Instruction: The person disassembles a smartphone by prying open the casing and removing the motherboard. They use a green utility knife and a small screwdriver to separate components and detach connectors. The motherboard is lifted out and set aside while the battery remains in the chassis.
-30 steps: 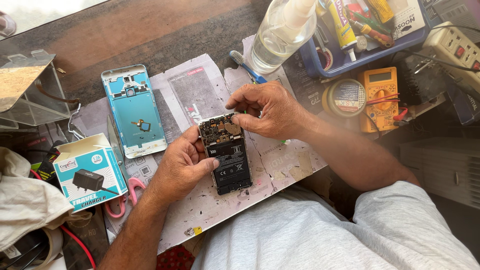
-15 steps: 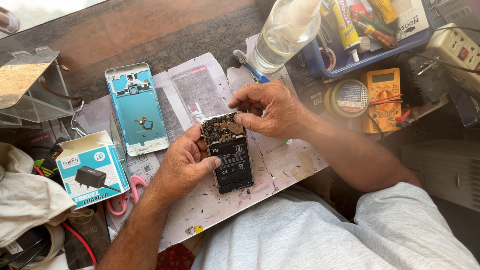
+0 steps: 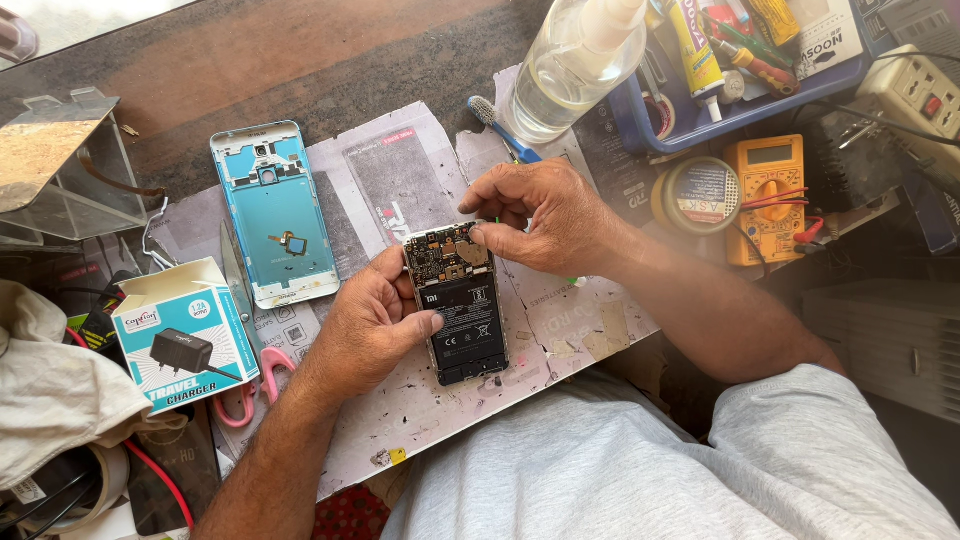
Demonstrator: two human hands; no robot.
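Observation:
An opened phone [image 3: 459, 305] lies on newspaper [image 3: 570, 320], its circuit board and black battery exposed. My left hand [image 3: 375, 320] grips its left edge, thumb on the battery. At the board's upper right corner my right hand [image 3: 545, 215] pinches with thumb and forefinger; what it pinches is too small to tell, though a thin green tip shows just above the fingers. The phone's blue back cover [image 3: 275, 212] lies inside up to the left.
A charger box [image 3: 185, 335] and pink-handled scissors [image 3: 245, 385] sit at left, with a clear plastic stand [image 3: 60, 165] behind. A spray bottle [image 3: 575, 65], blue toothbrush [image 3: 500, 128], tool tray [image 3: 740, 90], tape roll [image 3: 695, 195], yellow multimeter [image 3: 765, 190] and power strip [image 3: 915, 95] crowd the back right.
Both hands stay on the phone; my right hand's fingers have shifted slightly at the board's upper corner. The view has drifted a little.

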